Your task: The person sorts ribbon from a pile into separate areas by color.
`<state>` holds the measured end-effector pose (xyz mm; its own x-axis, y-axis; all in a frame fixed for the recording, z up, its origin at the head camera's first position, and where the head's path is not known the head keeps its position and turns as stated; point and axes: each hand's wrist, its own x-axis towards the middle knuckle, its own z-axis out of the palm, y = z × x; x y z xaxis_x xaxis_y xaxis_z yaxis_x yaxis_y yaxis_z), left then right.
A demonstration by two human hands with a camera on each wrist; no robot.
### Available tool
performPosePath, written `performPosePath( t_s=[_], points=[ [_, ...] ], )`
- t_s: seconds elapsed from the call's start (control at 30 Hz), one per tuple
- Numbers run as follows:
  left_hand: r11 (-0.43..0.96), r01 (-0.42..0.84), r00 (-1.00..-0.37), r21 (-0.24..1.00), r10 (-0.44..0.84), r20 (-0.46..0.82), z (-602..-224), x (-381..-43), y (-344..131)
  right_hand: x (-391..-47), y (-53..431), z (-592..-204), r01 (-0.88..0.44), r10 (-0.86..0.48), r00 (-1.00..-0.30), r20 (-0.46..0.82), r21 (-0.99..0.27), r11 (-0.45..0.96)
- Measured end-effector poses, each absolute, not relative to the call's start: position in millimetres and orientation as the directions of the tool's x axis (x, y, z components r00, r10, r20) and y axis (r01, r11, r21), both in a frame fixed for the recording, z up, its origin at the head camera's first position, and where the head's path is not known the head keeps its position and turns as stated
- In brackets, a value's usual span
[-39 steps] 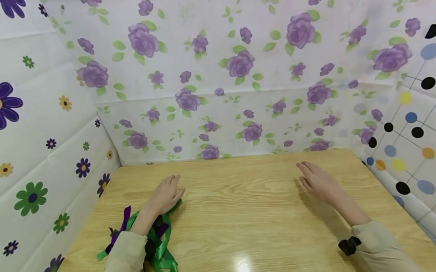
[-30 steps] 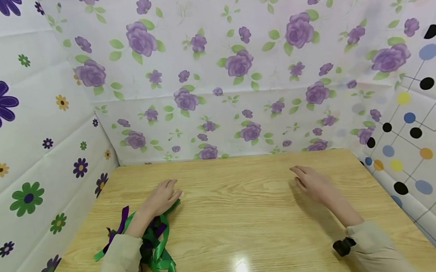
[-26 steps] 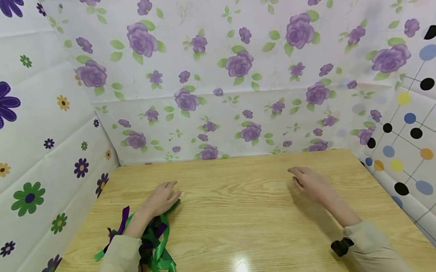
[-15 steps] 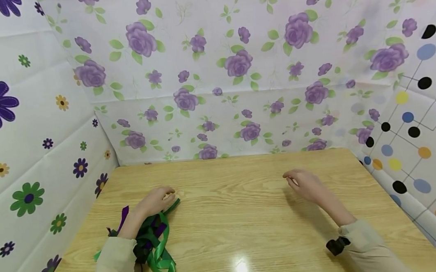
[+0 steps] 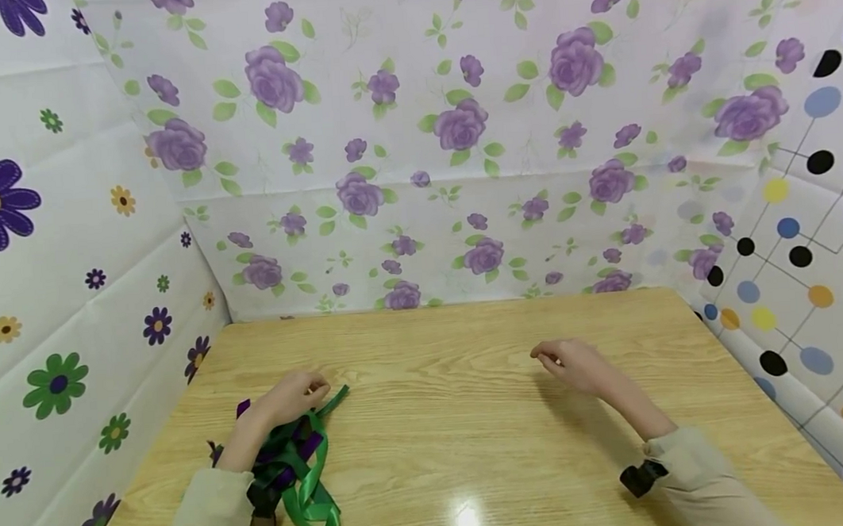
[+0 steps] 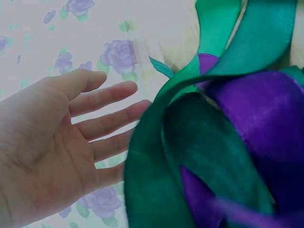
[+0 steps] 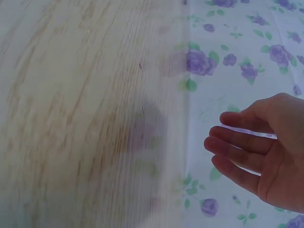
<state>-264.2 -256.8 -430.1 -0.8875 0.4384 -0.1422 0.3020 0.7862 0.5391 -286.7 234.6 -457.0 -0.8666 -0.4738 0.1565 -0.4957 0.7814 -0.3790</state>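
Note:
A tangled heap of green and purple ribbon lies on the left part of the wooden table. Over its far end hovers my left hand, fingers loosely bent and holding nothing. In the left wrist view that hand shows its palm with fingers spread, and the satin ribbon fills the right side, overlapping some fingertips. My right hand is above the right half of the table, far from the ribbon. Its fingers are relaxed and slightly curved around nothing in the right wrist view. My left forearm hides part of the heap.
The wooden table reaches to a flower-printed cloth at the back. A daisy-printed cloth borders the left side, and a dotted cloth the right. A black wrist camera sits on my right wrist.
My right hand has moved left and slightly nearer. My left hand has drawn back and left, its fingers bending more, uncovering more of the ribbon heap. The ribbon itself has stayed put.

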Motion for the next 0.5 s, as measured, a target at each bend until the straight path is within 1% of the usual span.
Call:
performPosePath(
  t_s=[0.2, 0.5],
  points=[
    [0.816, 0.289, -0.883, 0.502, 0.429, -0.19, -426.1, -258.9, -259.5, -281.1, 227.0, -453.0, -0.502, -0.503, -0.857, 0.112, -0.404, 0.765],
    [0.842, 0.26, -0.903, 0.473, 0.386, -0.191, -425.2, -248.7, -264.2, -279.9, 215.1, -451.8, -0.539, -0.548, -0.83, 0.103, -0.404, 0.739]
  ],
)
